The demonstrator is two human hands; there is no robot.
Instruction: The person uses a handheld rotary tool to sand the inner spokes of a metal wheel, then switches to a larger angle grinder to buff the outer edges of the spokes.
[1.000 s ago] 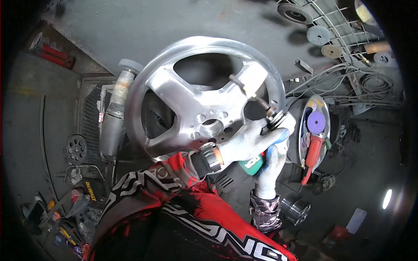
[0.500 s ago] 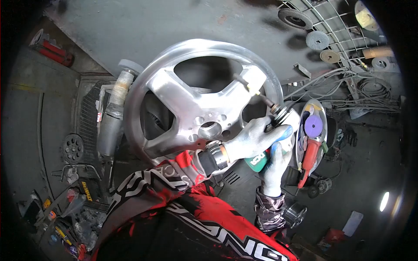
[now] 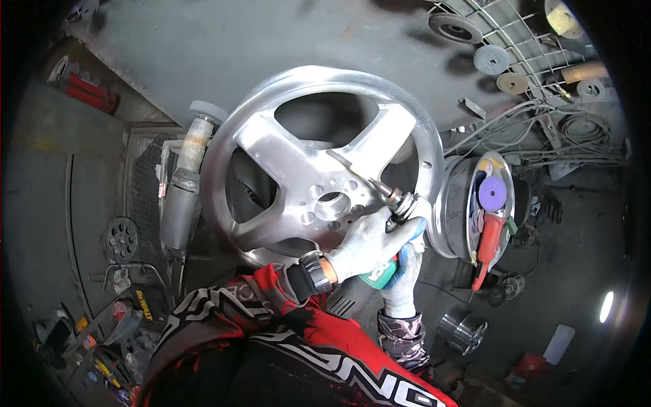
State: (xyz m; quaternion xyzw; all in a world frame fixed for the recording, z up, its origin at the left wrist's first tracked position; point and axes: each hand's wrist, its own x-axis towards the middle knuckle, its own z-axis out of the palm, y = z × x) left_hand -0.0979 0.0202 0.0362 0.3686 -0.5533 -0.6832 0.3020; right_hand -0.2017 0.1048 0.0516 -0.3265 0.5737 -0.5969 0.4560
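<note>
A bare-metal alloy wheel rim (image 3: 268,142) with broad spokes fills the middle of the head view. My left hand (image 3: 369,243), in a white glove with a watch at the wrist, wraps around the front of a green die grinder (image 3: 380,274). My right hand (image 3: 405,275), gloved in white with blue fingertips, closes around the grinder's body from the other side. The grinder's shaft points up and left. Its slim rotary bit (image 3: 344,161) overlaps the inner end of the upper right spoke, just above the bolt holes.
Right of the rim, another wheel (image 3: 447,220) carries a red angle grinder (image 3: 488,244) with a purple disc. A motor with a grinding wheel (image 3: 182,210) stands at left. Abrasive discs (image 3: 491,60) hang on a wire rack above coiled cables (image 3: 582,132).
Both hands have moved left with the die grinder. Its bit has shifted from the outer part of the upper right spoke down toward the hub.
</note>
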